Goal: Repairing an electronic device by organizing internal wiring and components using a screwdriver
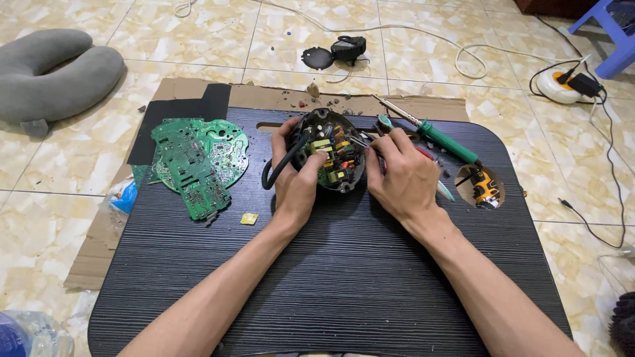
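A dark ridged bench (344,277) lies over cardboard (99,244) on a tiled floor (40,218). Left hand (296,177) grips an opened black device (329,149); right hand (403,173) pinches a thin tool (360,139) inside it. Green circuit boards (197,158) lie left, a soldering iron (433,133) right.

Ribbed matt black tabletop (344,277); glossy green circuit boards (198,158); brown cardboard (86,258); glossy marbled floor tiles (198,33).

Left hand (296,173) cupped; right hand (401,173) seemingly pinching, fingers curled.

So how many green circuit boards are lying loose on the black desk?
2: a round green circuit board and a longer green circuit board overlapping it, left of the left hand. More may hide underneath.
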